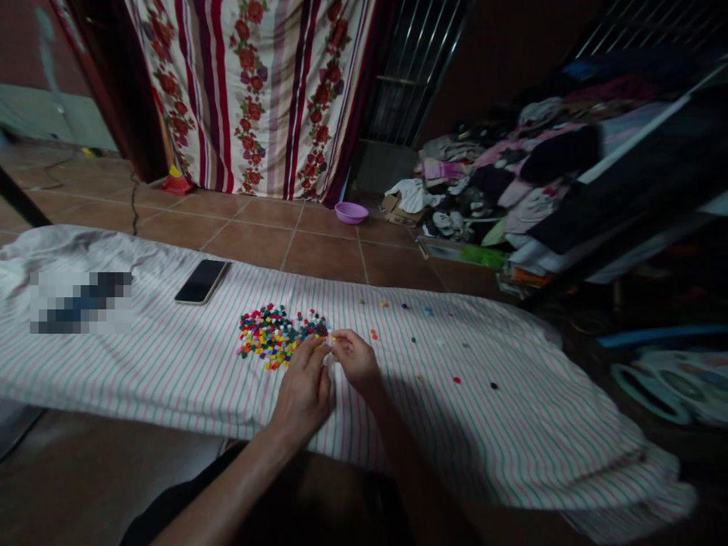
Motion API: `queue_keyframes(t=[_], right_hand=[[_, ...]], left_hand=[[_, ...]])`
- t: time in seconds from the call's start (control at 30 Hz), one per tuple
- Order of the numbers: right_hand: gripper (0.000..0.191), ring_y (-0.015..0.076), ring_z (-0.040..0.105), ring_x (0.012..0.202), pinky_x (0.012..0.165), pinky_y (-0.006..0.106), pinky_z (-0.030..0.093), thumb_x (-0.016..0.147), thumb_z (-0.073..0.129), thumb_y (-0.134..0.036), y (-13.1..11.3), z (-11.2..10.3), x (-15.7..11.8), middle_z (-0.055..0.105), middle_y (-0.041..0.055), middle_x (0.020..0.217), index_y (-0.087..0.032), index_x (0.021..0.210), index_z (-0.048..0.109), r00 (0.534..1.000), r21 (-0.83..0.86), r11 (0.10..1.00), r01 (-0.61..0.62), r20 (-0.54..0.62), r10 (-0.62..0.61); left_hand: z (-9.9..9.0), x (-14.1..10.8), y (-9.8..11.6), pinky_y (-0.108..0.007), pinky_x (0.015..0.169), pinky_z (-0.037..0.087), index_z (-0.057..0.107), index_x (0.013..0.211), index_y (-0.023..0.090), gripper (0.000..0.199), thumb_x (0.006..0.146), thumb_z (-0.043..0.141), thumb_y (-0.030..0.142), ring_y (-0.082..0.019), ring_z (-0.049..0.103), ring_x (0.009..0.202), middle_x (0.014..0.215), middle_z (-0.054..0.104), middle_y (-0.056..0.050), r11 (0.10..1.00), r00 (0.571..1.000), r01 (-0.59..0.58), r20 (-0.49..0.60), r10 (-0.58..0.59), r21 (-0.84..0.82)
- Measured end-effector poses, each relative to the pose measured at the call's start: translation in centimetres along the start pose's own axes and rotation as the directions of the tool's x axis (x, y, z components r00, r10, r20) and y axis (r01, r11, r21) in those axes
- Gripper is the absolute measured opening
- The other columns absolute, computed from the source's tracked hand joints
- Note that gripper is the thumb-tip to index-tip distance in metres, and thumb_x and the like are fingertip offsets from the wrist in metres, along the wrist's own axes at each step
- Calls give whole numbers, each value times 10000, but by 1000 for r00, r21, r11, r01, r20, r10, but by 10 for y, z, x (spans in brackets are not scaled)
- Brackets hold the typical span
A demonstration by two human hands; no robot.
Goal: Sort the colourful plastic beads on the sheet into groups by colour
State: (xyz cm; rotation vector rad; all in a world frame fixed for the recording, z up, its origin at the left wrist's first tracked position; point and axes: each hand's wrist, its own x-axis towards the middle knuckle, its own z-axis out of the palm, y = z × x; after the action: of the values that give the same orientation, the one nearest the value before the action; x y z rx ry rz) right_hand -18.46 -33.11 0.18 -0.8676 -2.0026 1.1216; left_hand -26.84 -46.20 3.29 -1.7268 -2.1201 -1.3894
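Observation:
A pile of small multicoloured pieces lies on a striped cloth. My left hand rests at the pile's lower right edge, its fingers bent together over some pieces; what they hold is hidden. Close beside it, my right hand has thumb and fingertips pinched near a tiny pale or yellow piece, too small to make out. To the right, single pieces lie spaced apart on the cloth, among them a red one, a black one and a blue one. Two orange pieces lie nearer my right hand.
A phone lies on the cloth left of the pile, with a blurred-out patch farther left. Beyond the cloth, a purple basin stands on the tiled floor before a floral curtain. Clothes are heaped at the right.

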Motion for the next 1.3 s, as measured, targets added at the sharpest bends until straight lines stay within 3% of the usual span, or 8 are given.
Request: queue_keyframes(t=[0.23, 0.5, 0.8, 0.93, 1.1, 1.3], right_hand=[[298, 167, 652, 669, 586, 265, 537, 810, 531, -456, 3, -22, 1, 671, 47, 773, -198, 896, 654, 994, -24, 999, -22, -106, 19], [275, 153, 635, 611, 564, 249, 524, 831, 520, -461, 3, -31, 0, 653, 21, 692, -216, 854, 644, 992, -46, 998, -46, -116, 41], [404, 196, 664, 713, 650, 311, 554, 732, 635, -528, 33, -57, 4, 697, 68, 781, -172, 918, 679, 976, 38, 995, -96, -192, 102], [426, 189, 640, 645, 584, 305, 530, 685, 652, -538, 36, -69, 8, 701, 75, 753, -156, 870, 691, 967, 43, 987, -152, -199, 158], [382, 187, 649, 688, 635, 307, 531, 704, 616, -487, 30, -82, 9, 709, 81, 786, -153, 875, 692, 960, -28, 986, -166, -232, 155], [366, 187, 669, 735, 671, 315, 550, 698, 614, -477, 41, -92, 18, 703, 74, 818, -171, 893, 658, 941, -37, 981, -190, -293, 171]], left_hand=[[11, 2, 2, -382, 1010, 525, 592, 1154, 143, 357, 871, 375, 140, -201, 590, 1177, 1222, 631, -128, 1000, 999, -13, 42, 14, -26], [8, 8, -1, -358, 940, 564, 606, 1119, 160, 327, 870, 395, 142, -189, 642, 1082, 1135, 664, -117, 997, 990, -58, 122, 65, -60], [0, 14, -8, -320, 884, 579, 641, 1047, 178, 326, 842, 396, 111, -170, 665, 1006, 1083, 686, -92, 998, 976, -26, 212, 38, -60], [-4, 15, -10, -318, 892, 576, 651, 1043, 175, 326, 848, 398, 110, -174, 663, 1029, 1113, 685, -97, 995, 975, -43, 212, 61, -91], [-7, 13, -14, -324, 874, 582, 652, 1060, 185, 336, 841, 412, 101, -168, 667, 1014, 1095, 692, -95, 989, 979, -90, 172, 109, -119], [-9, 13, -17, -303, 876, 583, 658, 1045, 193, 315, 863, 408, 131, -161, 677, 1010, 1086, 701, -82, 984, 977, -130, 150, 148, -122]])
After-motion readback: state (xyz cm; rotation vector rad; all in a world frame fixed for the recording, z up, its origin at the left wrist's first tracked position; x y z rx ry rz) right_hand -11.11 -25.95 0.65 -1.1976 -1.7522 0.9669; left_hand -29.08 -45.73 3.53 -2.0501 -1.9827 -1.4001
